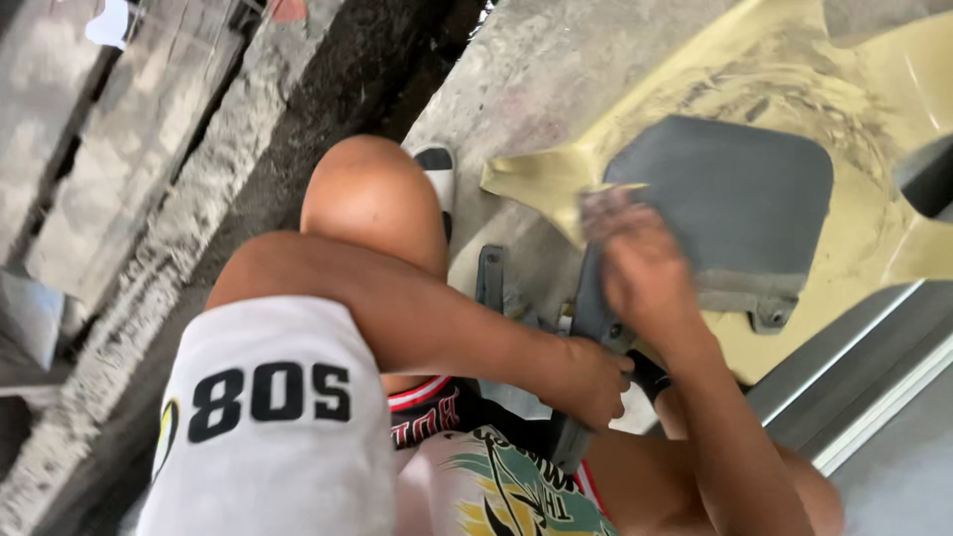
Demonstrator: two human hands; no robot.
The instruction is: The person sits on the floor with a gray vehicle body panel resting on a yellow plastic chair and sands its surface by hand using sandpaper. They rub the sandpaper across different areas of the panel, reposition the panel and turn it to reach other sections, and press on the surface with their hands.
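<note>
Far left: rough concrete ground [149, 179] and a dark soil-filled gap [347, 79] are running diagonally up the frame. A white sleeve [278, 417] with dark numerals is filling the lower left. Beside it, a bare bent knee [372, 199] is rising, with a white sandal [437, 169] showing just behind it on the concrete.

Centre: the person's left hand [591, 382] is reaching across the lap and clenching around the lower edge of a dark grey plastic panel [730, 199], steadying it near a black bracket [491, 278]. The panel is lying tilted against the person's legs, its broad flat face turned upward, ringed by a dusty yellow-coated border [864, 228].

Right of centre: the right hand [640, 268] is blurred, pressing a small greyish abrasive sheet [606, 203] onto the panel's left edge; the fingers are curling over the sheet, gripping it.

Far right: a pale metal rail [874, 367] is slanting beneath the panel.
</note>
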